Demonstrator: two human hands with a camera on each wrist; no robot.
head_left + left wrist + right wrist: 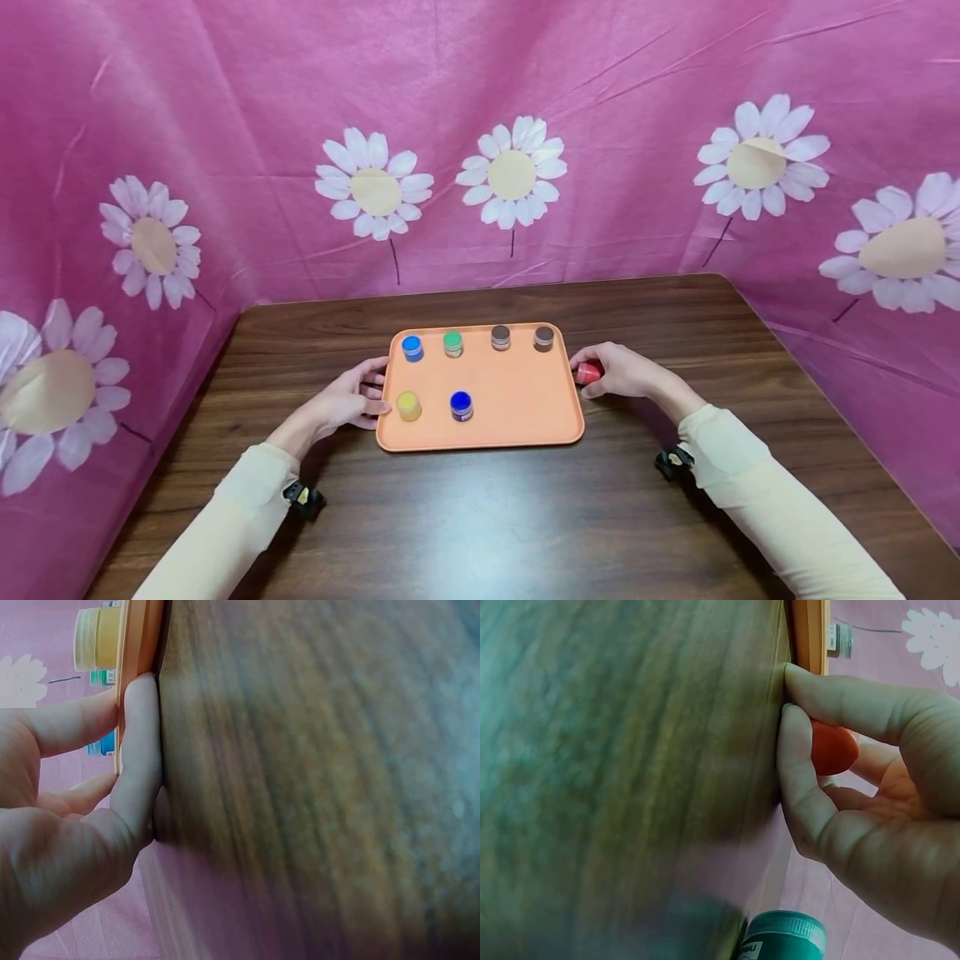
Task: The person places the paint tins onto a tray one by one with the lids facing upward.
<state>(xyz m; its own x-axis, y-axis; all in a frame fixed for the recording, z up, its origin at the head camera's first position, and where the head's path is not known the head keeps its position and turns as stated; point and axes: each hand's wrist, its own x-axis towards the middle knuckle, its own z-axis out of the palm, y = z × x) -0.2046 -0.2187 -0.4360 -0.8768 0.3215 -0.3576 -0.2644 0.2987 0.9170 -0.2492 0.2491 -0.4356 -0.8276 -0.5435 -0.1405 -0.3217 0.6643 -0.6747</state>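
An orange tray [517,417] lies on the table, bearing small paint jars with coloured lids. My left hand [347,398] pinches the tray's left rim, thumb over the top and a finger low along the outer side in the left wrist view. Close to that thumb stands a yellow jar [408,406]. Beside the tray's right edge, my right hand [618,372] holds a red jar [589,372], with its fingers curled round it. The red end [834,748] shows between the fingers in the right wrist view, and the fingertips are right by the tray's edge.
Along the tray's back stand a light blue jar [412,348], a green jar [453,344] and two brown-lidded jars [500,337]. A dark blue jar [461,406] stands nearer the front. Low in the right wrist view is a teal jar [784,937]. A pink flowered cloth [450,67] hangs behind the table.
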